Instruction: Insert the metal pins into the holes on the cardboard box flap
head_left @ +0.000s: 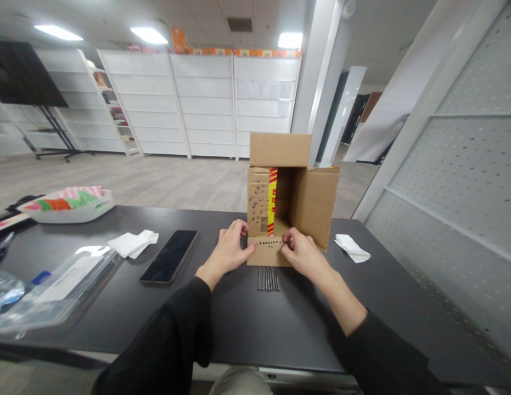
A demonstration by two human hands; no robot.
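Observation:
An open cardboard box (310,206) stands on the table, its lower flap (263,257) folded toward me. A row of dark round dots, either holes or nail heads, crosses that flap. My left hand (230,247) rests at the flap's left edge, thumb and fingers apart, thumb tip near the dots. On the right side of the flap, my right hand (300,249) has its thumb and fingertips pinched together; whatever is between them is too small to make out. Several thin metal nails (268,278) lie side by side just below the flap. Grey round heads dot the box's left flap (258,200).
Left of my hands lie a black phone (169,257), white tissues (134,243) and a clear plastic case (69,291). A white basket (74,214) with colourful cloth sits farther back. Another tissue (352,248) lies right of the box. A perforated panel (456,181) borders the right side.

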